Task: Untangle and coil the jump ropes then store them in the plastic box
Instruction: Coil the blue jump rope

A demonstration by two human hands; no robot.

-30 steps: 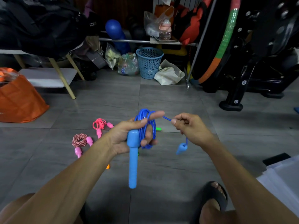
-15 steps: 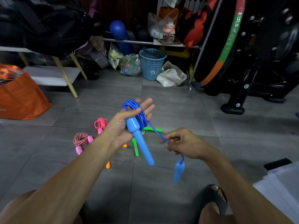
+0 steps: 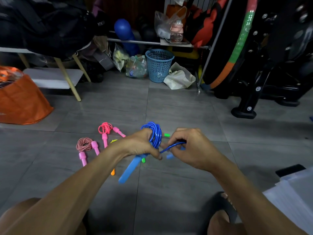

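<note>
Coiling blue rope [image 3: 153, 133], apparently two-handed

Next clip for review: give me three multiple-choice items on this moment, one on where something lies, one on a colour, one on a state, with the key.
1. Where do the two coiled pink-handled ropes lie?
A. On the floor left of the hands
B. In the blue basket
C. On the white shelf

2. What colour is the rope being wound?
A. Green
B. Blue
C. Orange

3. What is the left hand doing?
A. Resting flat on the floor
B. Hanging idle
C. Holding the coil

Key: 1 A, the pink rope and the red-and-white rope lie on the tiles; 2 B, the coil is blue; 3 C, the left hand grips the coil while the right hand pinches its free end.
</note>
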